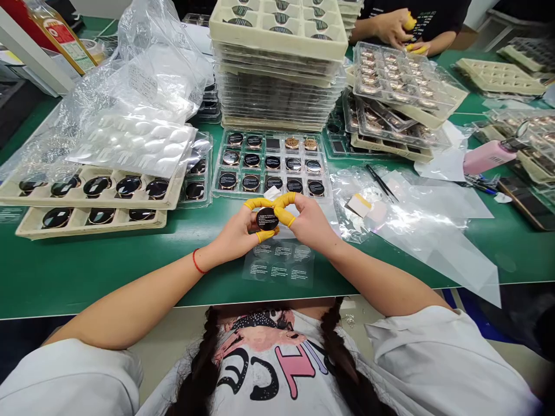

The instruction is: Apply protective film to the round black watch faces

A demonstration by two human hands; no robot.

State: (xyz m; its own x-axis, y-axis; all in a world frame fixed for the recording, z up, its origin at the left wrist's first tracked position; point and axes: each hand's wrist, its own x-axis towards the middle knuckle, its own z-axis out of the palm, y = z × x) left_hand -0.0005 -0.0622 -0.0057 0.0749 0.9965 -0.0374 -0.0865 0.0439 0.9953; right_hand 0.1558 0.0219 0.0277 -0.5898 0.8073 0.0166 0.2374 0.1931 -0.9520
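Note:
A round black disc (pixel 267 219) with small white print is held up over the table's front part. My left hand (pixel 237 231), with yellow finger covers, grips its left side between thumb and fingers. My right hand (pixel 306 219), also in yellow finger covers, has its fingertips closed at the disc's upper right edge. Below the hands lies a clear sheet (pixel 280 267) of round printed labels. Just beyond them is a clear tray (pixel 215 173) of round dark pieces, two of them showing gold-coloured insides. A small white piece (pixel 272 192) rests at the tray's near edge.
Tall stacked trays (pixel 277 98) stand behind. Cream trays (pixel 91 224) and plastic wrap (pixel 151 75) lie left. On the right are tweezers (pixel 381 182), film sheets (pixel 437 225), a pink bottle (pixel 488 157) and more trays (pixel 401 78). Another person's hands (pixel 401 32) work at the back.

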